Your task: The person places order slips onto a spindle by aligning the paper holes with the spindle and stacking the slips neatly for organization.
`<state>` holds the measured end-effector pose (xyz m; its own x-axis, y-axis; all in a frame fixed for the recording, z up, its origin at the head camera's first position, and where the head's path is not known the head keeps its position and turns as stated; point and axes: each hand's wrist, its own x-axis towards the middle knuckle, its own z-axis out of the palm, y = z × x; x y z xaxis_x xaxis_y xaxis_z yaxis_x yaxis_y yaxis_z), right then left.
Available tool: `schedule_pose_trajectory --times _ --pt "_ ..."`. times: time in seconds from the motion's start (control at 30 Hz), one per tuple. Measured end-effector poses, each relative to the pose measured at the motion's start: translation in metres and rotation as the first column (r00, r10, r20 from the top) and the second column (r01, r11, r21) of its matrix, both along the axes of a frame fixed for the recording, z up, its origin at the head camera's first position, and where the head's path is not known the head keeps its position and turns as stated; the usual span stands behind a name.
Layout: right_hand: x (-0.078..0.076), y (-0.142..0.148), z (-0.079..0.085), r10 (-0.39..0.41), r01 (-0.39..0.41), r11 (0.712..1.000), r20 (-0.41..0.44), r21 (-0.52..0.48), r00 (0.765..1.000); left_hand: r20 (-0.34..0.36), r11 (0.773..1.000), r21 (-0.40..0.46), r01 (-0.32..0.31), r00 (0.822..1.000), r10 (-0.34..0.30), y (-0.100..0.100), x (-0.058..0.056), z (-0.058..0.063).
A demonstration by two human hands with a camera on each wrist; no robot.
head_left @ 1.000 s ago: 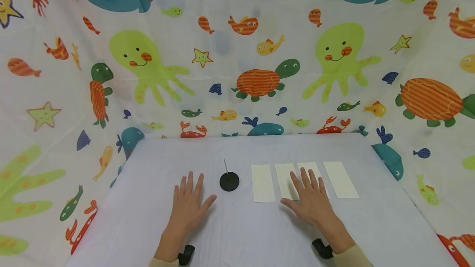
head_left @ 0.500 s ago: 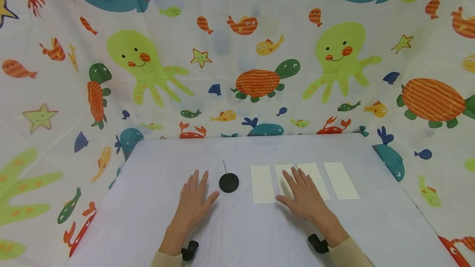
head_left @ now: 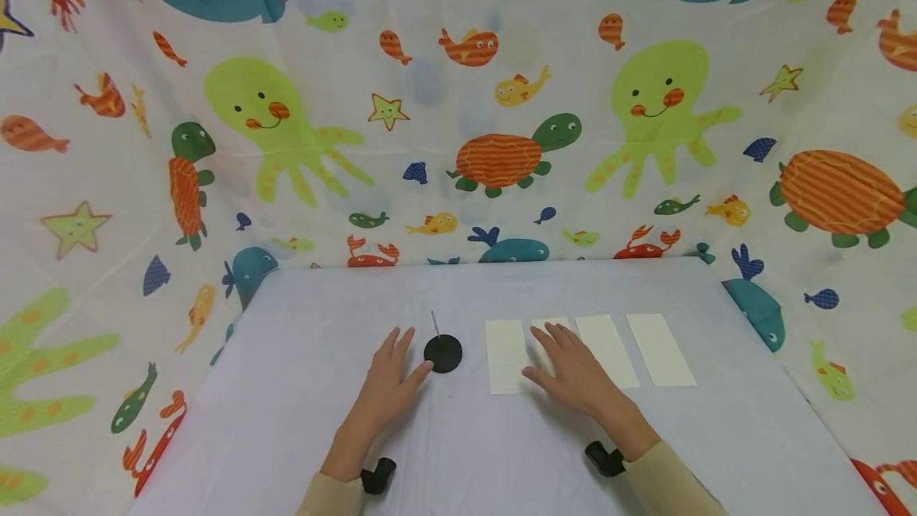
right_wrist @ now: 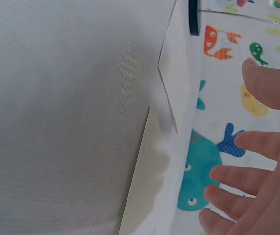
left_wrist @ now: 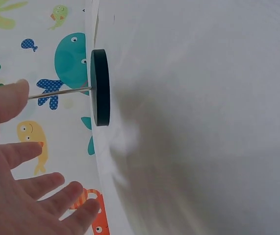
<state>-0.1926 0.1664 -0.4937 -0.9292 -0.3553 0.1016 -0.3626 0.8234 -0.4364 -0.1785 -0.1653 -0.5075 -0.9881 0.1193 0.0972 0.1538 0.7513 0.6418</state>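
A bill spike [head_left: 442,353] with a round black base and a thin upright metal rod stands on the white table, left of several pale paper slips. My left hand [head_left: 387,388] hovers just left of it, thumb tip overlapping the base's edge in the head view. In the left wrist view the fingers are spread and hold nothing, and the rod [left_wrist: 61,92] runs behind the thumb. My right hand [head_left: 576,377], fingers loosely extended and holding nothing, is over the second slip from the left and covers most of it. The leftmost slip [head_left: 505,361] lies beside its thumb.
Two more slips, the third [head_left: 609,350] and the rightmost [head_left: 661,349], lie flat in the same row. A white cloth covers the table [head_left: 487,460]. Behind and at both sides hangs a curtain [head_left: 423,158] printed with sea animals. Each wrist wears a black camera mount.
Both hands have drawn inward: the left has shifted right toward the bill spike, and the right has slid left, uncovering the third slip. Spike and slips stay in place.
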Motion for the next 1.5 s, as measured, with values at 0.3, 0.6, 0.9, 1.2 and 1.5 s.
schedule_pose_trajectory --times 0.3,0.6,0.9,1.2,1.5 --pt "-0.008 -0.009 0.003 0.005 -0.002 0.998 0.069 -0.055 0.998 0.004 0.999 0.047 -0.007 1.000 0.006 0.006 -0.008 0.000" --pt "-0.018 -0.016 0.000 0.003 0.014 0.993 0.142 -0.119 0.990 0.031 0.990 0.139 -0.004 1.000 0.000 0.012 -0.018 -0.005" --pt "-0.024 -0.021 -0.007 -0.002 0.030 0.991 0.211 -0.129 0.977 0.064 0.987 0.156 -0.035 0.998 0.025 0.021 -0.030 -0.013" --pt "-0.029 -0.020 -0.016 0.019 -0.009 0.998 0.177 -0.062 0.984 0.080 0.983 0.179 -0.041 0.996 0.026 0.024 -0.034 -0.015" --pt "-0.030 -0.022 -0.017 0.039 -0.042 0.999 0.127 0.020 0.991 0.013 0.990 0.140 0.025 1.000 -0.027 0.021 -0.036 -0.017"
